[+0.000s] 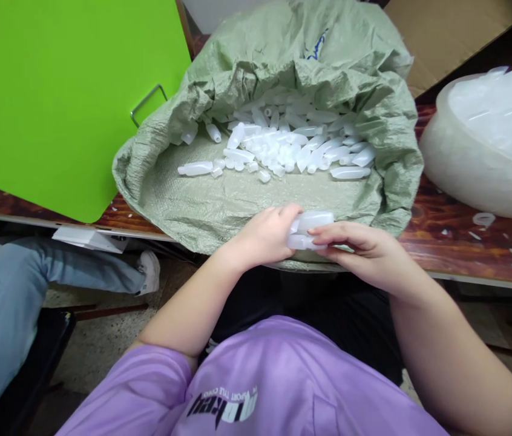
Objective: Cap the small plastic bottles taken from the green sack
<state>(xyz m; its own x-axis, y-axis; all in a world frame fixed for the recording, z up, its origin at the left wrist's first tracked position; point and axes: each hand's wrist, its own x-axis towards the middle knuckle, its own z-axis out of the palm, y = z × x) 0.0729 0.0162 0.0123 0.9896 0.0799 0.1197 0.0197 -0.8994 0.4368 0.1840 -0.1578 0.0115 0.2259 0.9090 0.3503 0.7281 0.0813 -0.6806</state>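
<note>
Just above the front rim of a pale green woven sack (160, 200), my two hands meet over a few small translucent white plastic tubes (315, 219). My left hand (267, 233) is closed around their left ends. From the other side, my right hand (360, 245) pinches the lower one between thumb and fingers. How many tubes lie inside the left palm is hidden. Deeper in the sack's open mouth lies a loose pile of similar white tubes (283, 142), some with narrow necks showing.
At right, a large translucent tub (474, 175) is heaped with white plastic pieces. White scraps and a ring (483, 219) lie on the wooden table (446, 248). A green board (56, 91) with a metal handle stands left. Behind is cardboard (451, 36). Another person's leg (88, 266) is lower left.
</note>
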